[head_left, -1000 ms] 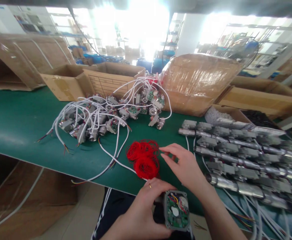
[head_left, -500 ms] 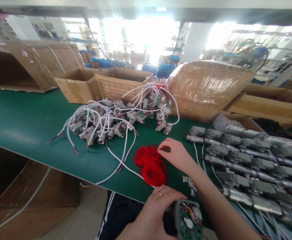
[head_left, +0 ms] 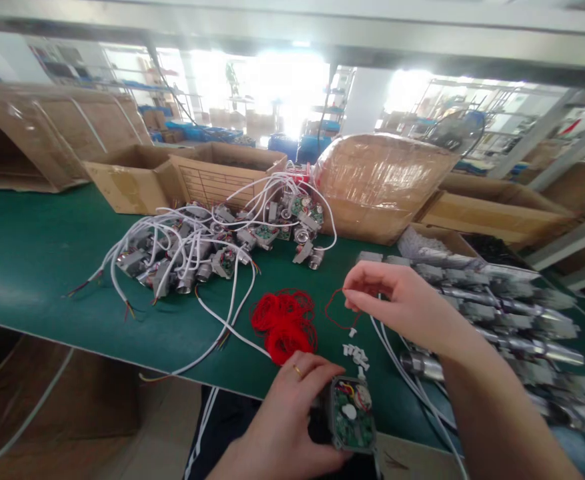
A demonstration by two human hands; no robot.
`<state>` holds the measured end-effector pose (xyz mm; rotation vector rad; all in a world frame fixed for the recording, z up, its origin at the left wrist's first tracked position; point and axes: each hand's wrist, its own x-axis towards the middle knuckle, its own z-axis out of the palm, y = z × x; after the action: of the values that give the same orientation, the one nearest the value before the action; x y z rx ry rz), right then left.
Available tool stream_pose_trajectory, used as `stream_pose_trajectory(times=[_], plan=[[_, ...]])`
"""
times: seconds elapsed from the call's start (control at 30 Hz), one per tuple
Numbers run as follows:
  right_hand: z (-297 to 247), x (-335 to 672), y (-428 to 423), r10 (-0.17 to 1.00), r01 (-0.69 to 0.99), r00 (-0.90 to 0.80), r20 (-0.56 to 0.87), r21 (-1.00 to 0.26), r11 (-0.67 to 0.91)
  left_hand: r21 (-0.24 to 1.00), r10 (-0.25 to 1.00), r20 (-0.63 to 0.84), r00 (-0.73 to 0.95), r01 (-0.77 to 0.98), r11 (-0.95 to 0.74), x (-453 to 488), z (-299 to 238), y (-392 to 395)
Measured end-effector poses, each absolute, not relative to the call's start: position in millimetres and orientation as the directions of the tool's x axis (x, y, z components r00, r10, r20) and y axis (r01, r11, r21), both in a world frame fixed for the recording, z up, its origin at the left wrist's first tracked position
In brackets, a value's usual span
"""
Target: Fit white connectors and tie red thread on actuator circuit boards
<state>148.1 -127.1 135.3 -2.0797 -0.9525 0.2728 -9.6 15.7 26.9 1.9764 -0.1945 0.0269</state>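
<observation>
My left hand (head_left: 292,413) is closed around a grey module with an open green circuit board (head_left: 351,413), held at the near edge of the green table (head_left: 32,260). My right hand (head_left: 402,303) pinches a thin red ring (head_left: 337,310) and holds it raised just right of a heap of red rings (head_left: 283,321). A few small white connectors (head_left: 356,351) lie on the mat below the right hand.
A tangle of white-cabled modules (head_left: 207,240) lies mid-table. Rows of metal cylindrical units (head_left: 497,313) fill the right side. Open cardboard boxes (head_left: 182,170) and a taped carton (head_left: 379,180) line the far edge. A box (head_left: 47,427) sits on the floor at left.
My right hand lifted from the red heap and moved right with one red ring pinched in its fingers. The left hand kept its hold on the module.
</observation>
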Motion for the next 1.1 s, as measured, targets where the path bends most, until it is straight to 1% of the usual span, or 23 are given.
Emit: stream_pose_trajectory(times=[0.07,0.13,0.23,0.37,0.5,0.57,0.67,0.73,0.87,0.97,1.1], plan=[[143.0,134.8,-139.5,0.704,0.552,0.7,0.122,-0.717,-0.425,0.862,-0.14,0.096,0.985,-0.153,-0.484,-10.2,33.8,15.4],[149.4,119.8,-151.6,0.702,0.556,0.704,0.106,-0.697,-0.453,0.831,-0.145,0.044,0.988,-0.117,-0.544,-11.9,39.1,14.1],[155.8,96.7,-167.2,0.714,0.547,0.696,0.076,-0.7,-0.459,0.831,-0.142,-0.067,0.988,-0.023,-0.555,-15.5,44.6,11.7],[154.2,68.8,-180.7,0.756,0.541,0.653,0.041,-0.725,-0.427,0.872,-0.137,-0.099,0.986,0.02,-0.489,-20.3,44.2,8.5],[137.9,51.6,-183.3,0.812,0.491,0.583,-0.031,-0.782,-0.383,0.939,-0.113,-0.085,0.99,0.041,-0.343,-25.1,36.7,2.7],[126.6,49.4,-180.9,0.809,0.443,0.583,-0.08,-0.803,-0.399,0.956,-0.096,-0.09,0.991,0.059,-0.289,-26.9,34.2,0.0],[112.4,52.4,-176.5,0.776,0.398,0.617,-0.132,-0.799,-0.452,0.966,-0.075,-0.109,0.991,0.088,-0.242,-28.6,34.6,-1.0],[106.8,55.9,-175.1,0.76,0.4,0.638,-0.123,-0.79,-0.464,0.97,-0.07,-0.111,0.991,0.092,-0.223,-29.7,36.8,0.5],[101.9,62.4,-175.2,0.746,0.438,0.665,-0.041,-0.787,-0.434,0.968,-0.067,-0.153,0.986,0.136,-0.211,-33.3,39.2,5.0],[98.6,68.0,-174.2,0.738,0.454,0.674,-0.023,-0.775,-0.439,0.963,0.006,-0.166,0.986,0.164,-0.215,-34.6,38.9,6.3],[95.0,74.7,-170.5,0.742,0.455,0.669,-0.044,-0.766,-0.455,0.973,0.088,-0.093,0.992,0.109,-0.203,-30.2,41.0,2.6]])
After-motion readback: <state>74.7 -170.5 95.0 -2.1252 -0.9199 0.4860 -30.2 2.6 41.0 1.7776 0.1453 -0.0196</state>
